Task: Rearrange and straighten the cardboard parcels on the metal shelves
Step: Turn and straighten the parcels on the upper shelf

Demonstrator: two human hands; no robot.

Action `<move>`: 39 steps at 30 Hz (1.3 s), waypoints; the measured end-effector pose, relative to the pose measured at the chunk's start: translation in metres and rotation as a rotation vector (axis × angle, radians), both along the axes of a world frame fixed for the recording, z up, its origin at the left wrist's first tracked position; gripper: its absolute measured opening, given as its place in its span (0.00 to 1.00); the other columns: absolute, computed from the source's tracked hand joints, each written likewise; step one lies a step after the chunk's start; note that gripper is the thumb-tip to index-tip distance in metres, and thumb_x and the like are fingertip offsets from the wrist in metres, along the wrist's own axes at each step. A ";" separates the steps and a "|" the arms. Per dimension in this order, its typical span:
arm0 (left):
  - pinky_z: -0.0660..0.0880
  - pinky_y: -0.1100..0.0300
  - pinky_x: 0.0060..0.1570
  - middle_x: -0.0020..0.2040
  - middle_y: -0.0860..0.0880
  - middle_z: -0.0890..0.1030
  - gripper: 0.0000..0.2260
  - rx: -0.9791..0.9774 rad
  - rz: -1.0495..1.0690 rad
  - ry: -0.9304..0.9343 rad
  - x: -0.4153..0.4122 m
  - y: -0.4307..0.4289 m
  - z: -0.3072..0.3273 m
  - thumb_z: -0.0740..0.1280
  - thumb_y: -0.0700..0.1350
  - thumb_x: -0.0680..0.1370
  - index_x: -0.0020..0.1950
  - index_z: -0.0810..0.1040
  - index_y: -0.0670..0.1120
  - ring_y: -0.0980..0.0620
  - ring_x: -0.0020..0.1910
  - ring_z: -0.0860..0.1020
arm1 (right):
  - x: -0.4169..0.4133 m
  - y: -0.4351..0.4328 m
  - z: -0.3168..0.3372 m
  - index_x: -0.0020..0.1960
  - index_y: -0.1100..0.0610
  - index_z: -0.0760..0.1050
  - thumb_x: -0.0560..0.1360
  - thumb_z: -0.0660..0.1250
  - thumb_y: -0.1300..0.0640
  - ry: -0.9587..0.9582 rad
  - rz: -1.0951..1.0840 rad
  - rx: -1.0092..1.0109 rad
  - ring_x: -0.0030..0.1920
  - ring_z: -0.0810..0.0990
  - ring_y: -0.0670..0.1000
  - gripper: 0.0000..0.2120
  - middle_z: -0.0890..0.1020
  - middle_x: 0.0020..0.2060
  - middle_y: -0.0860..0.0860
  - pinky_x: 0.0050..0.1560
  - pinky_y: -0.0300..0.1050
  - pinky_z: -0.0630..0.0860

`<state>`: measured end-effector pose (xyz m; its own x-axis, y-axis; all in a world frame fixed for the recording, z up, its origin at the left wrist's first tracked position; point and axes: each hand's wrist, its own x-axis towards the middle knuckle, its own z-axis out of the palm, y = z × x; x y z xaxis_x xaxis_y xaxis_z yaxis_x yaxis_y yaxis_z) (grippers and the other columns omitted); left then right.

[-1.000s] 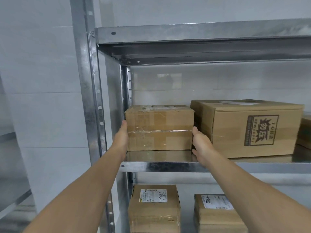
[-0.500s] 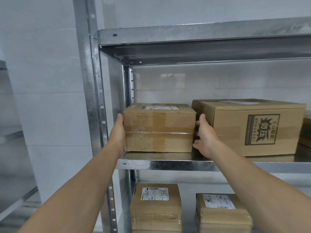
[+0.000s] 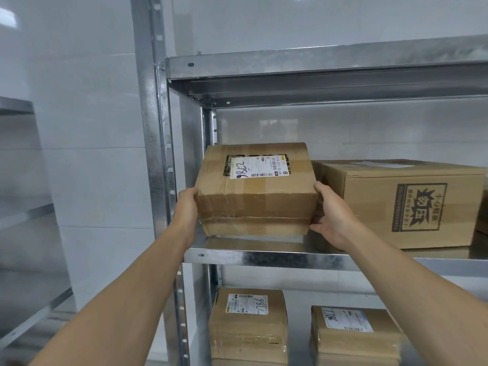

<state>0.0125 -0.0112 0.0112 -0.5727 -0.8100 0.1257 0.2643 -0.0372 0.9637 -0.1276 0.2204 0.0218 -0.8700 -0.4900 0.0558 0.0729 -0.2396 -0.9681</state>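
Observation:
A taped cardboard parcel [image 3: 254,204] with a white shipping label is tilted toward me at the left end of the middle metal shelf [image 3: 264,256], its front edge raised. My left hand [image 3: 186,210] grips its left side. My right hand [image 3: 331,215] holds its right side, thumb on the top corner and fingers under the bottom edge. A bigger parcel with a black printed mark [image 3: 404,204] stands on the same shelf just to the right.
On the shelf below lie two labelled parcels, one at the left [image 3: 249,326] and one at the right [image 3: 353,336]. The galvanised upright post [image 3: 153,154] stands close to my left hand. Another shelf [image 3: 317,64] spans above. A second rack [image 3: 23,233] is at far left.
The parcel has been tipped toward me and lifted at the front, so its labelled top now faces me. Both hands moved with it, staying on its sides.

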 end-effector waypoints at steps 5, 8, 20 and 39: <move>0.76 0.57 0.50 0.53 0.50 0.80 0.17 -0.091 -0.011 -0.013 0.001 0.008 0.003 0.51 0.39 0.82 0.63 0.73 0.55 0.51 0.51 0.77 | -0.002 0.010 -0.001 0.62 0.46 0.76 0.85 0.59 0.52 0.017 -0.004 -0.102 0.56 0.78 0.52 0.09 0.82 0.53 0.50 0.55 0.50 0.75; 0.77 0.54 0.52 0.51 0.48 0.81 0.20 -0.121 -0.018 -0.040 0.003 0.016 0.006 0.52 0.36 0.80 0.65 0.74 0.52 0.50 0.48 0.78 | -0.009 0.017 -0.003 0.61 0.46 0.76 0.85 0.58 0.55 0.007 -0.031 -0.137 0.56 0.79 0.52 0.11 0.82 0.52 0.51 0.65 0.53 0.75; 0.78 0.52 0.50 0.49 0.48 0.82 0.13 -0.047 -0.089 -0.016 0.004 0.029 0.002 0.54 0.49 0.84 0.58 0.76 0.46 0.49 0.50 0.80 | -0.024 0.029 -0.015 0.63 0.51 0.76 0.84 0.56 0.58 0.128 -0.033 -0.036 0.56 0.79 0.54 0.13 0.83 0.53 0.54 0.55 0.47 0.73; 0.63 0.43 0.75 0.73 0.47 0.75 0.25 -0.154 -0.131 0.079 0.018 0.020 0.022 0.48 0.63 0.85 0.75 0.70 0.54 0.46 0.72 0.72 | -0.023 0.019 0.013 0.47 0.55 0.77 0.82 0.53 0.33 0.104 -0.098 -0.013 0.48 0.84 0.53 0.27 0.87 0.44 0.54 0.63 0.52 0.75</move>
